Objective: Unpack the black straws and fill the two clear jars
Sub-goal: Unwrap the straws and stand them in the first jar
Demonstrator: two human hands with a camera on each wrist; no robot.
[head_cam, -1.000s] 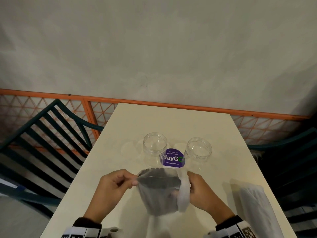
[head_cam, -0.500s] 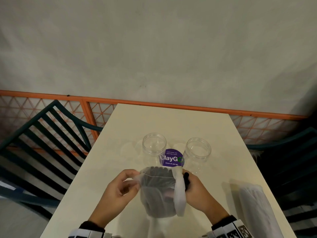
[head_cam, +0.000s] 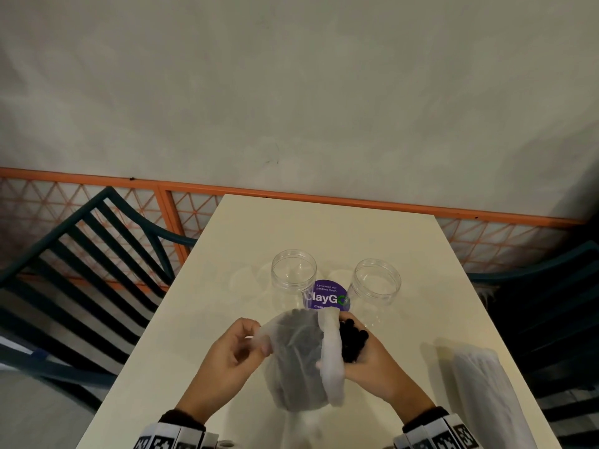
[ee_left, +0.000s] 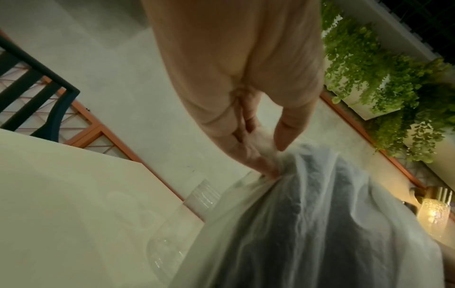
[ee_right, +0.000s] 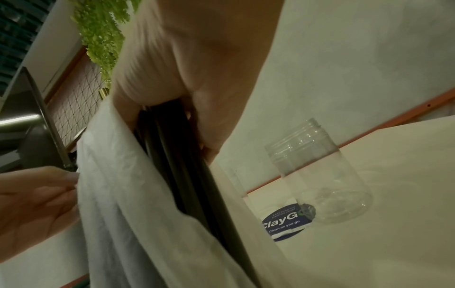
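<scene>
My left hand [head_cam: 231, 354] pinches the rim of the thin, crinkled, milky bag [head_cam: 298, 358], held above the counter's [head_cam: 324, 228] near edge. My right hand [head_cam: 372, 361] curls round a bundle of smooth black straws [head_cam: 351, 338], their round ends poking out beside the bag's flap. Just beyond stand two clear ribbed-neck jars [head_cam: 293, 273], open and upright, a round purple sticker [head_cam: 325, 296] between them.

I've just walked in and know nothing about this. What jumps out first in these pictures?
At the table's near edge, the left hand pinches a translucent bag open while the right hand grips a bunch of black straws at its mouth. Just beyond stand two empty clear jars, with a purple sticker on the table between them.
</scene>
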